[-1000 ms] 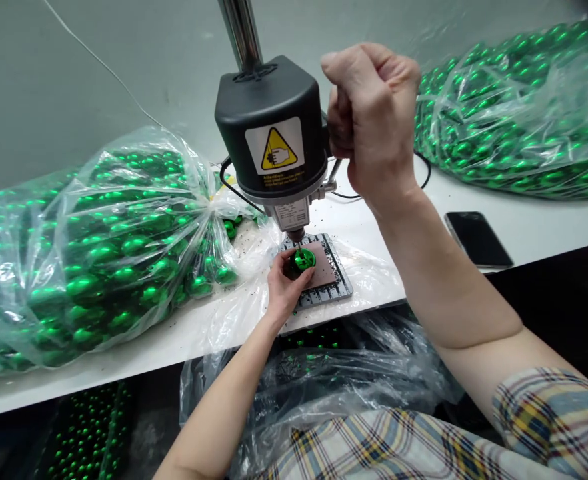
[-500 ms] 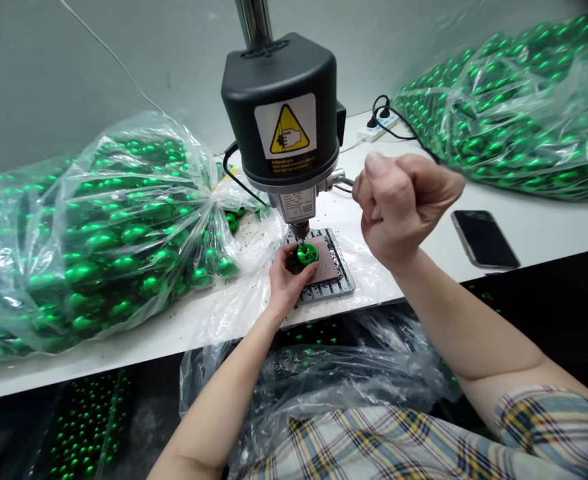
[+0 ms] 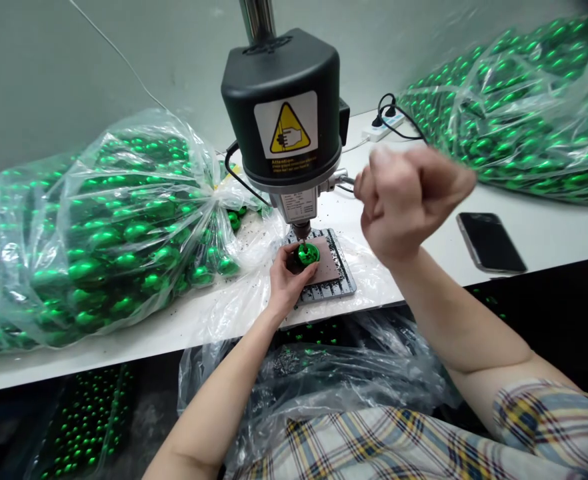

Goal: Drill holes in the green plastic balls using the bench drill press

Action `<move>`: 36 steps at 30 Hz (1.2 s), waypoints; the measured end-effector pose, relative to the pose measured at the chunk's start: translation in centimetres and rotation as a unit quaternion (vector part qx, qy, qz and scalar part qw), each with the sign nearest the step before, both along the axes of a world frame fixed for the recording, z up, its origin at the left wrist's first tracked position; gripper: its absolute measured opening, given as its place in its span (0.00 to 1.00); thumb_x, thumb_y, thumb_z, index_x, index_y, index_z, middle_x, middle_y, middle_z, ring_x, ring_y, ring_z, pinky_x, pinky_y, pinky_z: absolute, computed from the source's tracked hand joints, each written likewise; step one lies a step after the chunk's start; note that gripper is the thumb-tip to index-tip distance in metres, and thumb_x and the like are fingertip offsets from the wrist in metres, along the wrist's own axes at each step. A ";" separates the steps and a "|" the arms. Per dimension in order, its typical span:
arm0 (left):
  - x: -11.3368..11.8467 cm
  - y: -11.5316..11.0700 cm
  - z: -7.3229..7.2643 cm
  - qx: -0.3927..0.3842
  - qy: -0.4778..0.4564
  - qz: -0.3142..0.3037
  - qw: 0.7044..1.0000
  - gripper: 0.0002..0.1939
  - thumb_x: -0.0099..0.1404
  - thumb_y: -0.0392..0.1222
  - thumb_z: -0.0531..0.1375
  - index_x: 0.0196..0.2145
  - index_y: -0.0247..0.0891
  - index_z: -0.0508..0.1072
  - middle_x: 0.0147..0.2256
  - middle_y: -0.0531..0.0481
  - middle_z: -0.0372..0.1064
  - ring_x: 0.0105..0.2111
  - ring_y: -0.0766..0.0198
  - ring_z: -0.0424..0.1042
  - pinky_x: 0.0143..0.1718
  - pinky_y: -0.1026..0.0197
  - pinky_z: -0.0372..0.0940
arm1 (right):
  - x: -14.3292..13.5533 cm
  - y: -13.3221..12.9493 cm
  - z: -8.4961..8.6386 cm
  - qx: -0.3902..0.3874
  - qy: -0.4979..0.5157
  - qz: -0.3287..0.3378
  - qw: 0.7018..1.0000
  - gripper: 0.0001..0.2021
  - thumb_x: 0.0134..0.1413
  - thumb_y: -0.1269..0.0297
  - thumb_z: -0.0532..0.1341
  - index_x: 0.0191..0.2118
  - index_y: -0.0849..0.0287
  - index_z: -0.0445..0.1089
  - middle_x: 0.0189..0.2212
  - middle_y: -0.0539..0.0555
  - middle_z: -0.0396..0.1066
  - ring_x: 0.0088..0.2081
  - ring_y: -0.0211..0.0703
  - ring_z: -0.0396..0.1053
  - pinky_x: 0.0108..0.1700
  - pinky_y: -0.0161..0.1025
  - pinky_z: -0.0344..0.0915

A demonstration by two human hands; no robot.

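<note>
A shiny green ball (image 3: pixel 309 255), like a Christmas bauble, lies on a pinkish pad (image 3: pixel 329 260) over the slotted metal base (image 3: pixel 348 283) of a small drill press (image 3: pixel 280 107). My left hand (image 3: pixel 289 277) is closed around the ball, thumb and fingers on its sides. Directly above the ball is the chuck (image 3: pixel 301 230), and the thin bit reaches down to its top. My right hand (image 3: pixel 404 200) makes a fist at the end of the metal feed lever (image 3: pixel 345 179) on the press's right side. The fist hides the lever's grip and is slightly blurred.
Clear plastic bags of green balls, a left bag (image 3: pixel 99 247) and a right bag (image 3: pixel 524 113), flank the press. A phone (image 3: pixel 491 241) lies at right, a power strip (image 3: pixel 384 125) behind. Dark shavings dot the white table (image 3: pixel 149 330). Loose plastic sheeting (image 3: pixel 324 373) hangs below the front edge.
The view has shifted slightly. My right fist has moved a little to the right and blurred, still at the lever. My left hand and the ball stay in place under the bit.
</note>
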State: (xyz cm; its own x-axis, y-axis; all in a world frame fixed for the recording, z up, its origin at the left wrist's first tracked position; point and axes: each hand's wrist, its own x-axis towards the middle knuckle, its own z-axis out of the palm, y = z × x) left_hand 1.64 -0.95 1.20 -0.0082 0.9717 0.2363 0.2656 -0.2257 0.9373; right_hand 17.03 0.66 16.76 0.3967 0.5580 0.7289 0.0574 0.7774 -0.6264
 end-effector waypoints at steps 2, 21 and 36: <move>0.0 0.0 0.1 -0.005 -0.001 0.000 1.000 0.25 0.55 0.43 0.72 0.49 0.40 0.72 0.42 0.47 0.74 0.40 0.59 0.73 0.44 0.56 0.68 | -0.4 0.9 3.1 0.044 0.041 0.008 0.998 0.25 0.54 0.70 0.63 0.14 0.54 0.49 0.12 0.46 0.49 0.14 0.36 0.49 0.19 0.41 0.45; -9.3 2.9 7.1 0.063 0.405 -0.075 0.909 0.17 0.67 0.33 0.53 0.50 0.39 0.74 0.43 0.40 0.75 0.45 0.51 0.72 0.49 0.51 0.66 | -0.4 4.2 6.5 -0.050 0.095 0.113 0.988 0.21 0.49 0.72 0.62 0.13 0.54 0.53 0.11 0.46 0.47 0.13 0.34 0.42 0.12 0.39 0.36; -11.0 11.5 6.7 0.037 0.445 0.035 0.894 0.21 0.59 0.37 0.65 0.50 0.36 0.74 0.49 0.35 0.71 0.54 0.40 0.66 0.56 0.43 0.60 | -0.2 4.5 6.2 -0.046 0.074 0.125 0.988 0.24 0.51 0.66 0.65 0.15 0.54 0.50 0.12 0.45 0.47 0.13 0.33 0.42 0.13 0.38 0.40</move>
